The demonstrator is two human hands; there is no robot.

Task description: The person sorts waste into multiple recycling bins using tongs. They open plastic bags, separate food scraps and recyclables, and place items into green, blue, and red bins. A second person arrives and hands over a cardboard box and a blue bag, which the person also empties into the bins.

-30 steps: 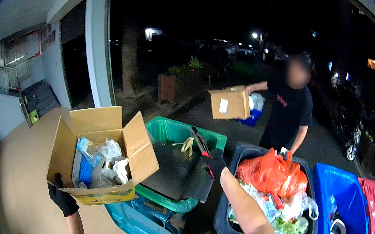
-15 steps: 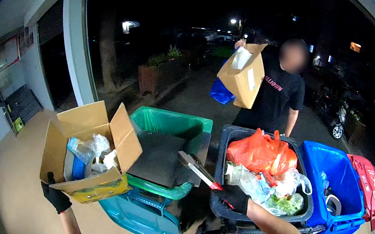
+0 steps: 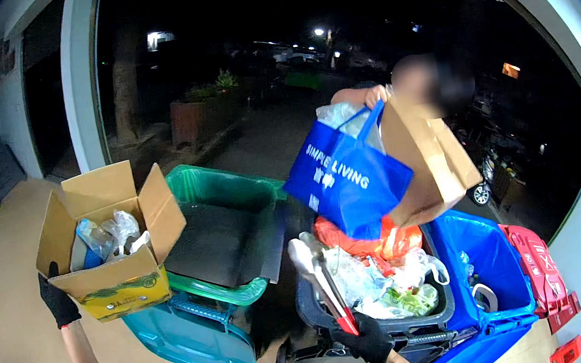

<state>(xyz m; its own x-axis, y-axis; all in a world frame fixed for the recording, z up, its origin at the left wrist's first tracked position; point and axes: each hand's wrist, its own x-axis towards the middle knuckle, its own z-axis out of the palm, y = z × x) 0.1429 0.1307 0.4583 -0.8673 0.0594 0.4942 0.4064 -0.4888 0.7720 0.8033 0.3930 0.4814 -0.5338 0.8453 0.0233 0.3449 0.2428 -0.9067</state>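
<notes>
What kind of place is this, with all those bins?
Probably an outdoor rubbish sorting spot beside a building, at night. Wheeled bins stand together: a green bin, a blue bin and a dark bin full of bagged waste.

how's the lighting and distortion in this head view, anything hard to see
Head view: night outside, background nearly black with a few lamp glares; lit from indoors, so the cardboard box and blue bag show clearly. Fisheye bends the pillar and darkens the rim. The tongs look slightly motion-blurred.
</notes>
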